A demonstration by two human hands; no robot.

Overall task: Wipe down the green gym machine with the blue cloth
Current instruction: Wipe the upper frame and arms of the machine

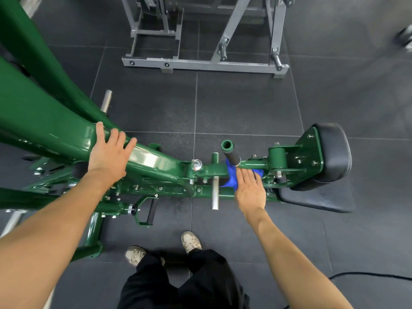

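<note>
While the left hand (109,152), fingers spread flat, steadies the green gym machine (55,121) at nine o'clock in the head view, the right hand (250,190) presses the blue cloth (230,175) with straight fingers onto the crossbar near four o'clock. Even pressure and slow strokes round the bolts would likely serve best.

The green gym machine (55,121) stood on the dark rubber floor (245,103). It was a glossy dark-green steel frame whose thick beams came in from the upper left and narrowed into a slim, bolted horizontal arm, which ended on the right in a green bracket carrying a black pad (334,152). The blue cloth (230,177) was bright and bunched, draped over that slim arm just below a black-gripped handle (231,156), and the straight fingers of the right hand (250,190) lay flat on it and hid part of it.
</note>
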